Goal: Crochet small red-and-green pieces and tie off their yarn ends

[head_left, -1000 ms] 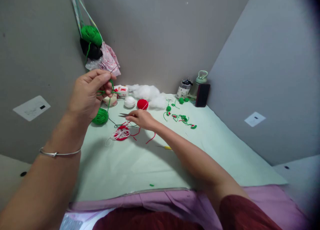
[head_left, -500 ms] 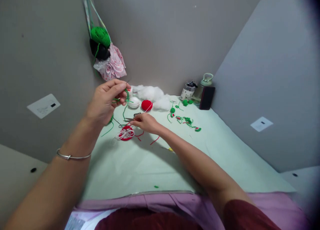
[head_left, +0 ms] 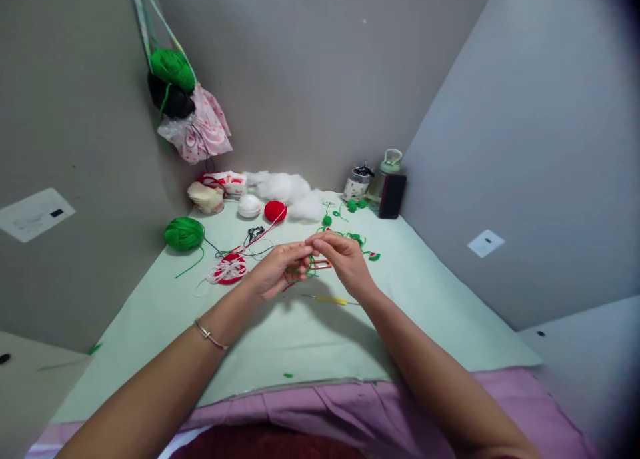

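My left hand (head_left: 281, 269) and my right hand (head_left: 346, 259) meet above the table, thumbs and fingertips pinched together. Green yarn (head_left: 312, 267) hangs from the pinch in loose loops, with strands across the curled fingers of the left hand. Anything smaller between the fingertips is hidden. Behind the yarn, beside the right hand, shows an orange looped handle (head_left: 323, 264); the rest of that tool is covered. Below the hands lies a crochet hook with a yellow grip (head_left: 331, 300).
A red disc wound with white yarn (head_left: 230, 270) and a green yarn ball (head_left: 184, 234) lie left. Behind are a white ball (head_left: 249, 206), a red ball (head_left: 275, 211) and white stuffing (head_left: 290, 188). Small green crochet pieces (head_left: 356, 239), a phone (head_left: 393, 196) and a bottle (head_left: 391, 162) stand right.
My left hand has come down and right, meeting my right hand at the green yarn. The pointed metal blade at my right fingers no longer shows. The view has shifted right.
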A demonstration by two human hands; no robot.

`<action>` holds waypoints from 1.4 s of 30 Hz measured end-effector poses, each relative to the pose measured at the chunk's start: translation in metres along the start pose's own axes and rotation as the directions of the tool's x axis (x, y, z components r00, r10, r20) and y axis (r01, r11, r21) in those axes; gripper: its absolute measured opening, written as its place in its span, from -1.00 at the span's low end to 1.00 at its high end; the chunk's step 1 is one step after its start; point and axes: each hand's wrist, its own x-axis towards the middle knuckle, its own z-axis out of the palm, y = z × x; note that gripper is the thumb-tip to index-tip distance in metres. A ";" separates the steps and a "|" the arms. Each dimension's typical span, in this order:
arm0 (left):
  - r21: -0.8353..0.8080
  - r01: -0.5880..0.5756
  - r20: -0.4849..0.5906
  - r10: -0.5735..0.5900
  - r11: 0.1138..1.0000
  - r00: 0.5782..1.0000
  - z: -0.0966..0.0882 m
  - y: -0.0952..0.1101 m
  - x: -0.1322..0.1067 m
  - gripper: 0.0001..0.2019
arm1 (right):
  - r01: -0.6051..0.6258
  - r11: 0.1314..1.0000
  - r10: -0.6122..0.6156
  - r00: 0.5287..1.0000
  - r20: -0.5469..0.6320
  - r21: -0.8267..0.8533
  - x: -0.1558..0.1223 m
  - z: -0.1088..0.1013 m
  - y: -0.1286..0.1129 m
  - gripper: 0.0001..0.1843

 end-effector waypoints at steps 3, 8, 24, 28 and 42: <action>0.045 0.057 0.067 -0.060 0.997 0.996 -0.001 -0.012 -0.001 -0.72 | -0.062 0.997 0.066 0.995 -0.076 0.050 0.000 -0.003 0.010 -0.73; 0.195 0.174 0.187 -0.210 0.965 0.960 -0.010 -0.022 -0.010 -0.71 | -0.161 0.911 0.235 0.959 -0.157 0.380 0.007 -0.029 0.018 -0.66; 0.439 0.163 0.244 -0.292 0.883 0.925 -0.021 -0.033 -0.012 -0.71 | -0.046 0.712 0.368 0.875 -0.316 0.701 0.020 -0.082 0.019 -0.83; 0.445 0.193 0.275 -0.338 0.875 0.900 -0.020 -0.034 -0.013 -0.73 | -0.002 0.700 0.419 0.812 -0.408 0.714 0.023 -0.097 0.016 -0.79; 0.428 0.113 0.094 -0.169 0.897 0.981 -0.024 -0.030 -0.011 -0.72 | -0.024 0.773 0.346 0.853 -0.390 0.634 0.016 -0.133 0.022 -0.75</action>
